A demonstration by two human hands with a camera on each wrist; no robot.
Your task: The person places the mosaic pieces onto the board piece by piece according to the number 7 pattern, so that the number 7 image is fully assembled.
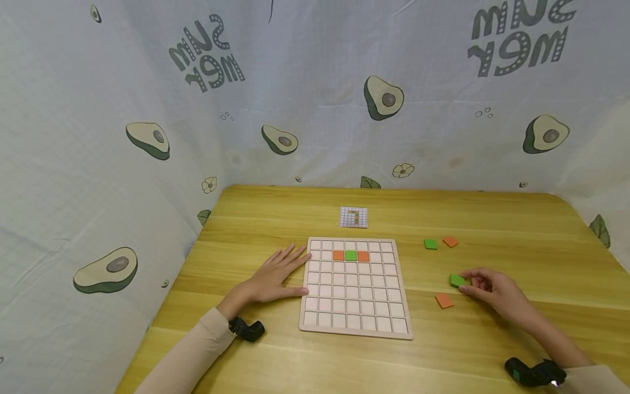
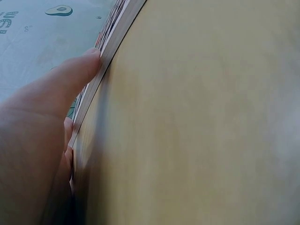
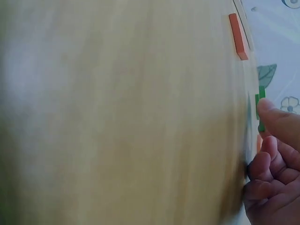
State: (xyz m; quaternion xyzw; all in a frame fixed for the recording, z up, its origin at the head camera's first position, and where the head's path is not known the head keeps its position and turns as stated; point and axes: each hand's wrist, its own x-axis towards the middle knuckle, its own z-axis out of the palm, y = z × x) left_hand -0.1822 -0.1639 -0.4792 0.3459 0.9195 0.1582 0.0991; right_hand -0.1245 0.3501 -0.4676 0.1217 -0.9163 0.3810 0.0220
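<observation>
A wooden grid board [image 1: 353, 323] lies mid-table, with an orange tile [image 1: 338, 255], a green tile [image 1: 350, 255] and another orange tile [image 1: 363, 256] side by side in its second row. My left hand [image 1: 275, 276] rests at the board's left edge, fingers spread and straight; its thumb touches the rim in the left wrist view. To the right of the board, my right hand [image 1: 497, 293] pinches a green square tile [image 1: 456, 280] between thumb and fingers. In the right wrist view that green tile [image 3: 262, 91] shows edge-on at the thumb tip.
A small printed pattern card [image 1: 353, 217] lies beyond the board. Loose on the table's right side are a green tile [image 1: 430, 244], an orange tile [image 1: 450, 241] and a nearer orange tile [image 1: 444, 300]. An avocado-print curtain [image 1: 315, 98] hangs behind the table.
</observation>
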